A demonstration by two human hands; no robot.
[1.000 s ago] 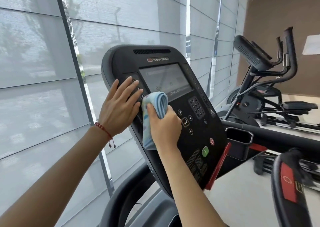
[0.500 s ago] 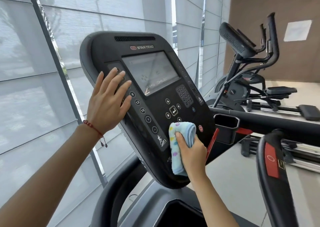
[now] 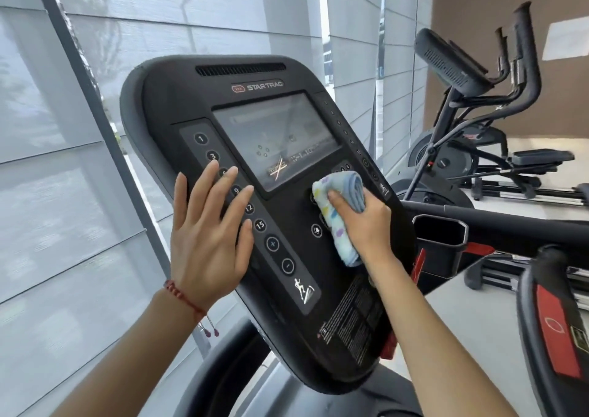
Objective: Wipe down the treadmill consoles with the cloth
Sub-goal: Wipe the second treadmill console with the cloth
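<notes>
Since half a second ago the right hand (image 3: 366, 225) has carried the cloth (image 3: 339, 216) up from the console's lower edge to just below the screen's right corner, and the left hand (image 3: 207, 235) has slid lower down the left button column. Right hand is clenched round the cloth, thumb on top, pressing it to the panel. Left hand is flat, fingers spread, holding nothing, palm on the console's left rim with fingertips over the numbered buttons (image 3: 260, 225). A red string bracelet (image 3: 183, 295) sits on the left wrist.

Cloth: pale blue, bunched into a roll, with small pastel spots on the outer face; one end hangs below the fist.

Console (image 3: 178, 98): black, tilted, reads STAR TRAC on top, with a vent slot above that. The screen (image 3: 274, 139) is dark and shows reflections, between and above the two hands. Plus and minus keys and a runner icon sit below the left fingertips. Small white print runs along the panel under the right forearm.

Right of the right hand there is a black cup holder (image 3: 441, 241); what it holds cannot be told. A black handle with a red patch (image 3: 554, 337) is at the near right. Further right and behind stands an elliptical trainer (image 3: 471, 123) against a brown wall. Grey window blinds (image 3: 63, 130) sit behind the left hand.
</notes>
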